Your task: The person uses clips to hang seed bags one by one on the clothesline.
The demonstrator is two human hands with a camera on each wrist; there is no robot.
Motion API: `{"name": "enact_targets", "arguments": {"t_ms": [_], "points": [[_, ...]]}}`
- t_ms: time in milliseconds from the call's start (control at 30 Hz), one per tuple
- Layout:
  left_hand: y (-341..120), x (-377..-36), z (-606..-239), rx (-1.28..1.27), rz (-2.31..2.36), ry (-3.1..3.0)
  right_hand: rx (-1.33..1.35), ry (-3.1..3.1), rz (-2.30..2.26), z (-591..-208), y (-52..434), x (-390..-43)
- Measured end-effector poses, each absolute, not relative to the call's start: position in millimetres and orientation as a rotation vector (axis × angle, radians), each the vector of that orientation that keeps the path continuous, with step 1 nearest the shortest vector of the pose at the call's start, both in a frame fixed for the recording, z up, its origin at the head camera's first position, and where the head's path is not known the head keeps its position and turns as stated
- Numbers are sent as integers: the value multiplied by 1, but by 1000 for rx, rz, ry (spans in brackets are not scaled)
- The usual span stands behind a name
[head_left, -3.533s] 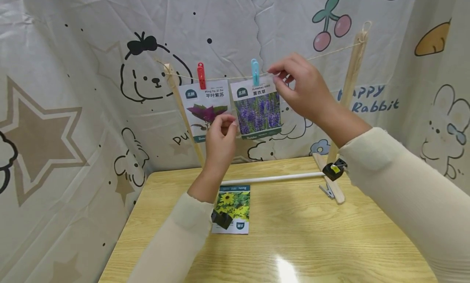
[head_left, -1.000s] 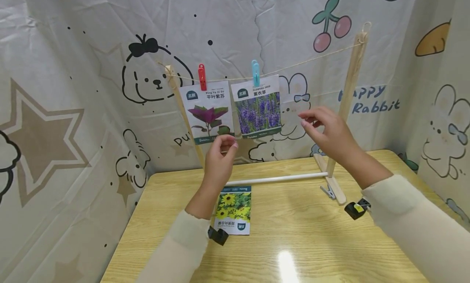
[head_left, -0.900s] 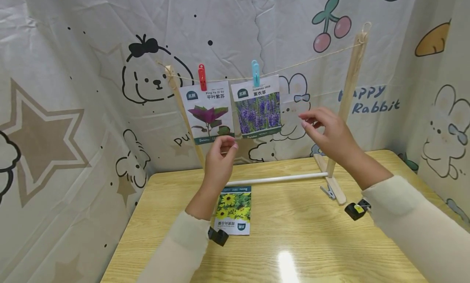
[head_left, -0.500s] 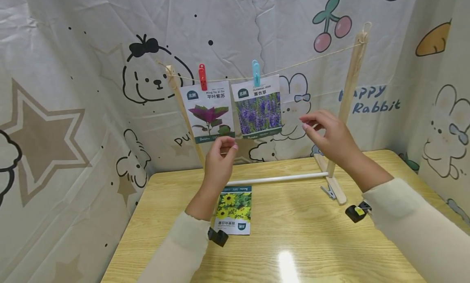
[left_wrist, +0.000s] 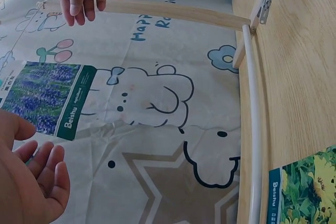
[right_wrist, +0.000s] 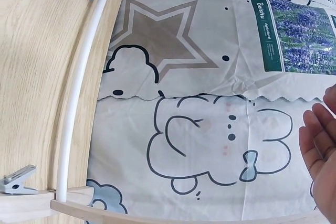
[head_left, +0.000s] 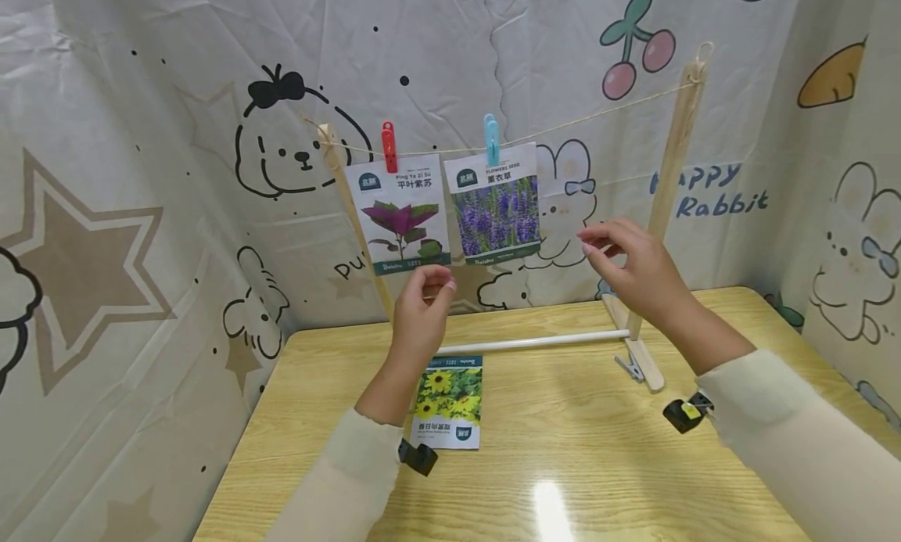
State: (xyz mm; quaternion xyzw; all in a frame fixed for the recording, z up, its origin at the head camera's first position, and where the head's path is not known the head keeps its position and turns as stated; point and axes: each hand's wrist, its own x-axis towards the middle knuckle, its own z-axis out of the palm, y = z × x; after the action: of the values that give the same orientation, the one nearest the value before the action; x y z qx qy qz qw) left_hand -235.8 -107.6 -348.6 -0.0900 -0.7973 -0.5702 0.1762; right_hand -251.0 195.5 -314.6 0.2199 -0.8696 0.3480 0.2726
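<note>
Both hands hang in the air, each grip loose and holding nothing. The left hand (head_left: 420, 311) is just below the purple-leaf packet (head_left: 400, 213); the right hand (head_left: 633, 268) is right of the lavender packet (head_left: 496, 204). Both packets hang pegged on the string (head_left: 598, 112). A sunflower packet (head_left: 448, 402) lies on the bench (head_left: 598, 464).

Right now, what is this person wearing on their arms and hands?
Both arms are in long cream sleeves with soft, slightly fuzzy cuffs. The left hand and right hand are bare, with no gloves. A small black camera unit hangs under the left wrist; another with a yellow mark under the right.
</note>
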Motion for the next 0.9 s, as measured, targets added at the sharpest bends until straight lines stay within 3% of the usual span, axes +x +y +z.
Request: {"name": "enact_targets", "arguments": {"t_ms": [900], "points": [[-111, -234, -365, -237, -1655, -2238, 574, -2375, 966, -332, 201, -248]]}}
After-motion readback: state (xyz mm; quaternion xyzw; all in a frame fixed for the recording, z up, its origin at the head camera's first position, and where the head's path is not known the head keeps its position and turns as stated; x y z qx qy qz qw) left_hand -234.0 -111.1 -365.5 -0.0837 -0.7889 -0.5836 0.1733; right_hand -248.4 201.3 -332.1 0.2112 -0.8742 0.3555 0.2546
